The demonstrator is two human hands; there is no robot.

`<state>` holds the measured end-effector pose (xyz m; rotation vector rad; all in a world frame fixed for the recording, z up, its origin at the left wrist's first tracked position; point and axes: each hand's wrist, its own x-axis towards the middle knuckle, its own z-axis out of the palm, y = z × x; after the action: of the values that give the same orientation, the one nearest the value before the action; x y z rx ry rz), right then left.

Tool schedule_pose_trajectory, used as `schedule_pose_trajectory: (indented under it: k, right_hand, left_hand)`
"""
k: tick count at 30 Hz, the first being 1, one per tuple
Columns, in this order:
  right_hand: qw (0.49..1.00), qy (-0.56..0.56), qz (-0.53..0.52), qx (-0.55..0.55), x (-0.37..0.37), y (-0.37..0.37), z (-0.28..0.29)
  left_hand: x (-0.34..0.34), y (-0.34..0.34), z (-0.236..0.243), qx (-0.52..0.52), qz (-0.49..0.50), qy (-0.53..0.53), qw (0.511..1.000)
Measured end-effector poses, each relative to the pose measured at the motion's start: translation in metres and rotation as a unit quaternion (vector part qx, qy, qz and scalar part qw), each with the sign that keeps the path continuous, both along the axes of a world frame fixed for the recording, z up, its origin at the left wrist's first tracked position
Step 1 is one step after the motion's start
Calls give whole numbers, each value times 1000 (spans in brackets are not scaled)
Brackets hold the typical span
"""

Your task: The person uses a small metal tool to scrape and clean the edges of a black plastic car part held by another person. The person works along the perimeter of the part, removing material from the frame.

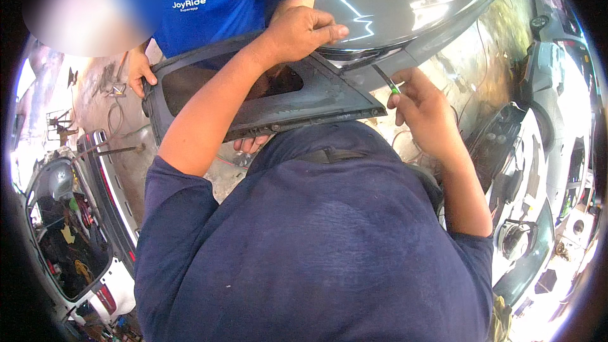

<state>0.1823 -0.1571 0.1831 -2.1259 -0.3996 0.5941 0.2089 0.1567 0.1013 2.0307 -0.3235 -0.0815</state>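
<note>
A car side window panel (329,102) with a wide black border and dark glass is tilted in front of my body. My left arm reaches across it, and my left hand (303,33) is above its far edge. Those fingers are curled and pressed together; anything between them is too small to make out. At the panel's right corner my right hand (423,109) pinches a slim dark tool with a green part (385,78), its long end pointing up and left. A co-worker's hand (140,73) grips the panel's left edge. Another person's fingers (251,144) show under its near edge.
A co-worker in a blue shirt (215,0) stands opposite, beside a grey car's glossy body (392,0). A white vehicle door or tailgate (114,177) stands at the left. Car parts (506,126) crowd the right side. A cable (117,120) lies on the stained floor.
</note>
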Motion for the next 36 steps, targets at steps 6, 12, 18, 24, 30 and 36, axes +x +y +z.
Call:
schedule_pose_trajectory:
  k: [6, 12, 18, 24, 30, 36]
  right_hand:
    - [941, -267, 180, -100, -13, 8, -20]
    - [921, -255, 227, -190, -13, 17, -30]
    - [920, -235, 250, -191, -9, 27, -36]
    - [919, -228, 248, -205, -5, 30, -39]
    - [904, -235, 256, -250, 0, 40, -36]
    - [892, -248, 266, -268, 2, 46, -34]
  left_hand:
    - [-13, -4, -32, 174, -84, -120, 974]
    - [-9, -8, -36, 240, -127, -11, 962]
    - [-13, -13, -39, 242, -132, -11, 961]
    - [-17, -11, -31, 240, -129, -10, 962]
    - [-18, -8, -32, 249, -123, -14, 961]
    - [-14, -9, -31, 243, -118, -11, 963]
